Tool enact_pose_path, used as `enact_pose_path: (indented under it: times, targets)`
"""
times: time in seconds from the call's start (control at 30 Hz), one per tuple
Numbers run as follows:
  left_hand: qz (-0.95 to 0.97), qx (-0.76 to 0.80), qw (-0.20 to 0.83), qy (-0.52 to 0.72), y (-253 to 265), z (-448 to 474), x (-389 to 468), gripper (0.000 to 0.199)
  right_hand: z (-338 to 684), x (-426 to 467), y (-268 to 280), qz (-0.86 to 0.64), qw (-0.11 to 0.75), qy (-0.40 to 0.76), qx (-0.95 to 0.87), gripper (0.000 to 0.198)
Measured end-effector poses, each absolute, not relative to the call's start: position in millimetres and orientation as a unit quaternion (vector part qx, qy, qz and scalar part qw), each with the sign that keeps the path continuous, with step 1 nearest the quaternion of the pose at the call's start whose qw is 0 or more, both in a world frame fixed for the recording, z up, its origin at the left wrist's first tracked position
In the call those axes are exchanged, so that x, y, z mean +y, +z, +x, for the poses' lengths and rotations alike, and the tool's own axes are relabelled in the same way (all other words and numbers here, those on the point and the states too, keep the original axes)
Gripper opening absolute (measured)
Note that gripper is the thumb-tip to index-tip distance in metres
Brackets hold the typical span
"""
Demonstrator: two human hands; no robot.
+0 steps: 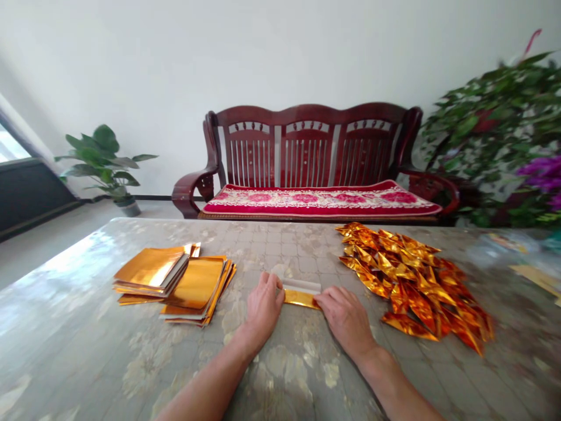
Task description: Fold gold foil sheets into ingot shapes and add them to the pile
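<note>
A sheet of gold foil paper [301, 298] lies on the table between my hands, partly folded, with a gold strip in front and a pale strip behind. My left hand [265, 299] pinches its left end, and my right hand [344, 313] grips the right end with closed fingers. To the left are stacks of flat gold foil sheets [195, 285], one overlapping the other. On the right lies a heap of folded gold foil pieces [409, 280] with pointed ends.
The table [144, 362] has a patterned cover. Clear plastic bags [499, 248] and a tan piece of paper [537, 279] lie at the far right. Beyond the table stands a dark red wooden bench [307, 146], with a potted plant [105, 164] to its left and leafy plants [486, 128] to its right.
</note>
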State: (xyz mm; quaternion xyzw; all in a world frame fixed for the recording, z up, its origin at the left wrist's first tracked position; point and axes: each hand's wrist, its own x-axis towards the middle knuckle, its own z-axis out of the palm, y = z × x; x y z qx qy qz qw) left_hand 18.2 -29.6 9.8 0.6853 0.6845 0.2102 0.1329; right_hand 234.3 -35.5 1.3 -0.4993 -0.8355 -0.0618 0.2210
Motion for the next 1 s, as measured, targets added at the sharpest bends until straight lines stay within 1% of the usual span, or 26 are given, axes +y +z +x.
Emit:
enact_pose_path:
  times: [0.17, 0.33, 0.43, 0.5, 0.6, 0.8, 1.0]
  targets:
    - [0.697, 0.676, 0.155, 0.179, 11.5, 18.3, -29.0, 0.014, 235.0, -34.6, 0.0, -0.495, 0.228, -0.066, -0.836, 0.018]
    - [0.725, 0.653, 0.136, 0.174, 15.1, 15.0, -32.2, 0.021, 234.9, -35.3, 0.7, -0.497, 0.222, -0.058, -0.837, 0.020]
    - [0.759, 0.630, 0.098, 0.130, 18.7, 15.8, -42.5, 0.023, 233.9, -35.7, 1.5, -0.501, 0.224, -0.051, -0.834, 0.021]
    - [0.779, 0.620, 0.053, 0.078, 20.9, 20.0, -52.4, 0.025, 233.4, -36.1, 2.3, -0.504, 0.225, -0.048, -0.832, 0.021]
    - [0.790, 0.612, 0.014, 0.033, 22.3, 28.7, -65.6, 0.033, 233.1, -36.8, 3.5, -0.505, 0.222, -0.044, -0.833, 0.021]
    - [0.796, 0.604, -0.015, 0.038, 18.3, 31.3, -69.1, 0.042, 233.5, -37.8, 3.7, -0.504, 0.220, -0.041, -0.834, 0.022]
    - [0.798, 0.599, -0.041, 0.059, 15.7, 24.6, -65.2, 0.042, 233.4, -37.5, 2.4, -0.505, 0.231, -0.034, -0.831, 0.021]
